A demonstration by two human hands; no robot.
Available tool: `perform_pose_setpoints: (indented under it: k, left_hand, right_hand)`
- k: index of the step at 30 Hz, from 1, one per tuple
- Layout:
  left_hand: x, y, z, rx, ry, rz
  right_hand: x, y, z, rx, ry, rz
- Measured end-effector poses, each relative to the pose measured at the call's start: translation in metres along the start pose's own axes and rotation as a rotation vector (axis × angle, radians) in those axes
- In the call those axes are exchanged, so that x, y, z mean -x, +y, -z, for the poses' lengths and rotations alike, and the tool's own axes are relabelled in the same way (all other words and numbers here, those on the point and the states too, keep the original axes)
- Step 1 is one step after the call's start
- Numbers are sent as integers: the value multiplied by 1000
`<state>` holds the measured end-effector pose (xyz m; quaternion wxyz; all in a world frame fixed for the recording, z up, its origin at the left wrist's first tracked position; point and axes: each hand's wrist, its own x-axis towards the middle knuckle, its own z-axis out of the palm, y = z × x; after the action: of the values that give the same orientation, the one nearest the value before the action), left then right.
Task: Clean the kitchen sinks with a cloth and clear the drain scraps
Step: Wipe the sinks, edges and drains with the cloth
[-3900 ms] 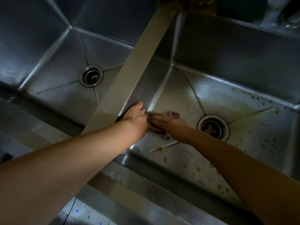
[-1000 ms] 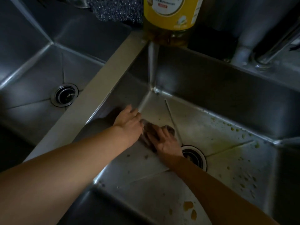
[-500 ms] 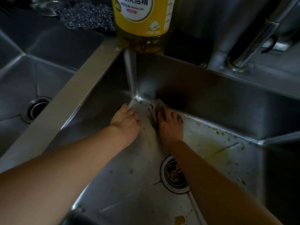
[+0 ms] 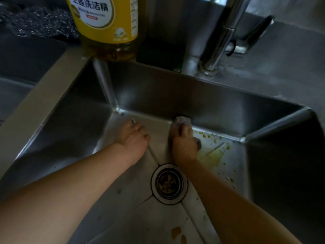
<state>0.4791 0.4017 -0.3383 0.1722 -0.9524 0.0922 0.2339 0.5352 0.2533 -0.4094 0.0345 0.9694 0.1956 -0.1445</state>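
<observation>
The person works inside the right-hand sink, both arms reaching down to its floor; the right hand presses the cloth against the seam where the floor meets the back wall, its fingers curled over the bunched fabric and gripping it; the left hand rests on the sink floor just beside it, nearer the back-left corner, holding nothing, its fingers loosely bent.

The job looks partly done, judging from how the steel lies now; the floor around and left of the two hands shows only faint specks, while the floor to the right of the cloth carries a yellow-green smear and scattered green flecks along the back edge and toward the right wall; two orange blobs sit on the near floor, well apart from the cloth.

The drain lies between the forearms, and pale scraps show in its strainer, so that part appears not yet begun; the left-hand sink shows only at the frame's edge, too dark to judge.

On the surface behind stand a yellow detergent bottle, a steel scourer and the tap.
</observation>
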Motion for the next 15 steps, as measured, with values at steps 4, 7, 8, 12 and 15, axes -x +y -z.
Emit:
perform_pose_setpoints:
  k: [4, 7, 8, 12, 15]
  left_hand:
    - [-8, 5, -1, -15, -3, -8]
    - [-14, 14, -1, -5, -19, -4]
    - [-15, 17, 1, -2, -8, -11]
    - [-23, 30, 11, 24, 51, -32]
    - [-27, 41, 17, 25, 67, -53]
  right_hand:
    - [-10, -7, -9, -31, 98, 149]
    - [-3, 17, -10, -26, 73, 138]
    - [-2, 27, -11, -36, 87, 115]
    - [7, 68, -16, 39, 38, -20]
    - [17, 92, -18, 53, 18, -138]
